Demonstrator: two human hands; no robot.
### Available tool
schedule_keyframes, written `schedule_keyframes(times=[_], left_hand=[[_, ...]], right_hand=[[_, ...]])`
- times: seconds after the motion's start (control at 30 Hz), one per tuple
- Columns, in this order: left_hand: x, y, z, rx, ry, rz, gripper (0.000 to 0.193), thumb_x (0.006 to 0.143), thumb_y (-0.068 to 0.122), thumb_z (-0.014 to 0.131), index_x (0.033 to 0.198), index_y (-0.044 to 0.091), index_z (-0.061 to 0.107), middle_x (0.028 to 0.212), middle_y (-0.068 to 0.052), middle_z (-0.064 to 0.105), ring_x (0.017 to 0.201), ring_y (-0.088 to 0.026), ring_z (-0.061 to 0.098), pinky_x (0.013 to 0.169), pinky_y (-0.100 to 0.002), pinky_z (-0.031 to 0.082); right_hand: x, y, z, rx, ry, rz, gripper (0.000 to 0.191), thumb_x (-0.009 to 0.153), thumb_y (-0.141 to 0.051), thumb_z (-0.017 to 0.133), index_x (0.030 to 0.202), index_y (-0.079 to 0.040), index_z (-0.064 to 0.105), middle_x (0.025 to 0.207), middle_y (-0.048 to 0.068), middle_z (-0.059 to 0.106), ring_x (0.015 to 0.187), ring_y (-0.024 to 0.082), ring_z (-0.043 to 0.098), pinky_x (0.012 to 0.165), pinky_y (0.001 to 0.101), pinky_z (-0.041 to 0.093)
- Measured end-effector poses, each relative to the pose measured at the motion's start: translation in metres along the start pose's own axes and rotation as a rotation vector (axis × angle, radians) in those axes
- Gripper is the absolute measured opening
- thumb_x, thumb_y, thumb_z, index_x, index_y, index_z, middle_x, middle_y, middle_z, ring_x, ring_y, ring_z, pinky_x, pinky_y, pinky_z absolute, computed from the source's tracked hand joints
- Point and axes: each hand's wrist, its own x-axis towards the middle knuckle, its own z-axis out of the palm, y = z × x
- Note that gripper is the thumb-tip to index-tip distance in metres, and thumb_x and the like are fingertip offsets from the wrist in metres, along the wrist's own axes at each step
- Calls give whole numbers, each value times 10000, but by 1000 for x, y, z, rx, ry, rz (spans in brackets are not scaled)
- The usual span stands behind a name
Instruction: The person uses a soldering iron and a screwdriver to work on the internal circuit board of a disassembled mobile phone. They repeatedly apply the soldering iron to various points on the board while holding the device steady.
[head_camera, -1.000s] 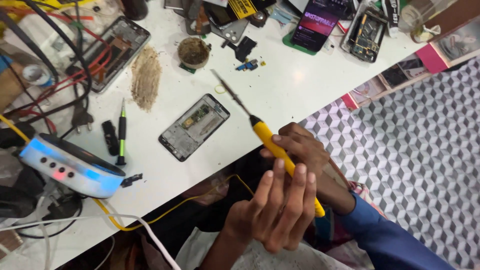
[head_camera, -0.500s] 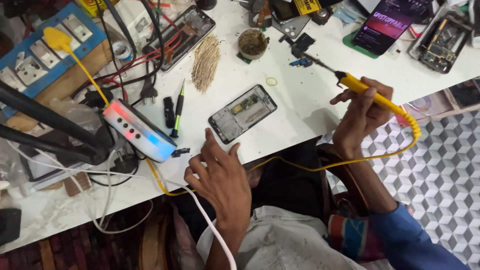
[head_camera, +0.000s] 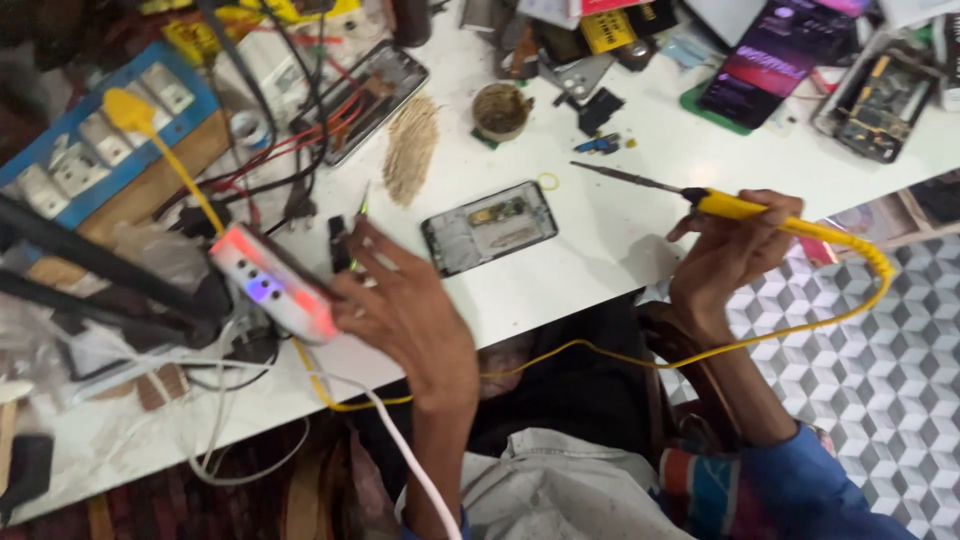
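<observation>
Two hands at a cluttered white repair bench, an opened phone (head_camera: 489, 226) lying face-up between them.

Left of the phone sits a small white box with glowing lights (head_camera: 272, 284); just beside it the left hand (head_camera: 405, 312) reaches with loosely spread fingers over a dark tool (head_camera: 340, 243), blurred, so I cannot tell whether it grips anything. Right of the phone the right hand (head_camera: 728, 255) is closed around a yellow-handled soldering iron (head_camera: 735, 206), its tip pointing back toward the phone, just above it.

an opened phone (head_camera: 490, 226) lies on the workbench (head_camera: 600, 270), between the left hand (head_camera: 400, 300) and the right hand (head_camera: 730, 255). the soldering iron (head_camera: 700, 200) sits in the right hand, tip right of the phone. a power strip (head_camera: 270, 285) lies just left of the left hand.
</observation>
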Motion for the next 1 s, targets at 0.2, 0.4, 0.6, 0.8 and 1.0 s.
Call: schedule_keyframes(times=[0.2, 0.4, 0.6, 0.8, 1.0], left_hand=[[12, 2, 10, 201, -209, -8, 616, 822, 67, 682, 1401, -59, 516, 1093, -137, 642, 975, -305, 534, 768, -419, 407], [6, 13, 17, 162, 57, 2, 329, 1051, 82, 654, 1353, -25, 580, 1016, -112, 585, 976, -296, 517, 768, -425, 370], [-2, 11, 14, 62, 15, 90, 248, 925, 75, 590, 1139, -50, 602, 1101, -173, 571, 1007, -327, 513, 798, -428, 355], [-5, 4, 10, -332, 179, 34, 129, 957, 51, 537, 1018, -22, 623, 1173, -123, 593, 1001, -335, 515, 860, -464, 373], [4, -7, 2, -804, 14, -79, 123, 892, 48, 686, 942, -2, 585, 989, -96, 672, 939, -307, 587, 903, -472, 373]], right_hand=[[-2, 6, 6, -52, 42, 68, 405, 1153, -463, 509, 1202, -64, 455, 935, 157, 595, 674, 228, 632, 550, 353, 548], [-1, 7, 11, 19, 115, 92, 357, 1146, -375, 496, 1158, -19, 480, 935, 197, 636, 652, 214, 599, 551, 348, 544], [-6, 4, 17, -55, 120, 29, 369, 1122, -378, 470, 1111, -10, 497, 1006, 149, 574, 610, 207, 608, 501, 345, 547], [4, 8, 10, 25, 140, 129, 370, 1134, -412, 457, 1134, -42, 465, 824, 168, 611, 610, 203, 594, 518, 335, 529], [9, 0, 15, 114, 66, 137, 362, 1179, -428, 443, 1194, -67, 454, 869, 143, 600, 710, 209, 612, 598, 340, 544]])
